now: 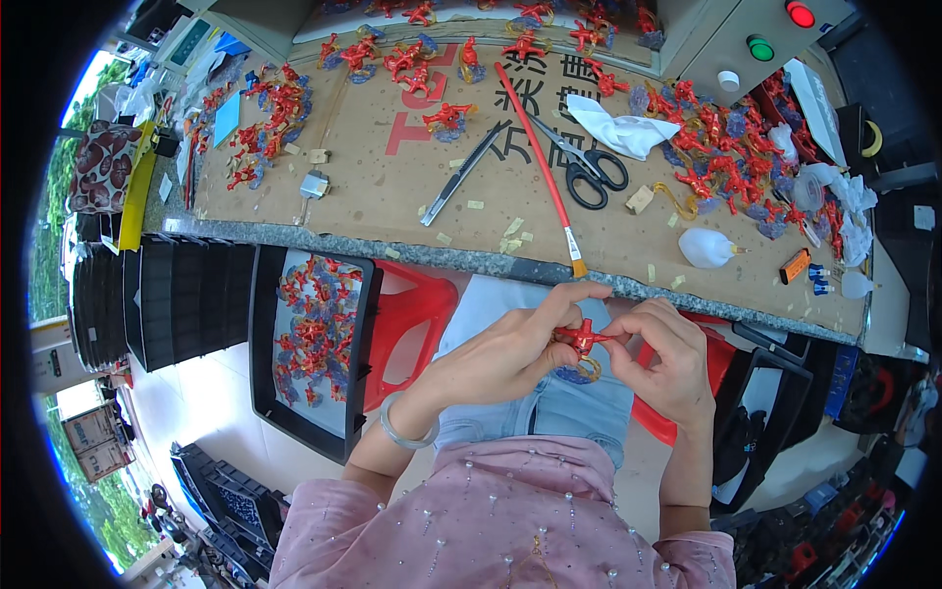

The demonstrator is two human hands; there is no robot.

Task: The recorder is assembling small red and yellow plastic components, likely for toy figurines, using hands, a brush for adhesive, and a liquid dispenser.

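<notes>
Over my lap, just in front of the bench edge, a small red figurine (586, 337) with a yellow ring and a bluish translucent base is held between both hands. The fingers of my left hand (543, 339) pinch its left side. My right hand (666, 358) grips its right side between thumb and forefinger. Closest on the bench are a red-handled paintbrush (538, 147), its bristles at the edge, a pair of black-handled scissors (586, 177), tweezers (461, 175) and a white squeeze bottle (706, 247).
Many similar figurines lie on the cardboard-covered bench (373, 196), heaped at right. A white tissue (623, 128), orange lighter (795, 266) and light blue paper (227, 120) lie there too. A black tray (260, 368) of figurines stands at left by a red stool (417, 304). A machine with buttons (760, 49) stands behind.
</notes>
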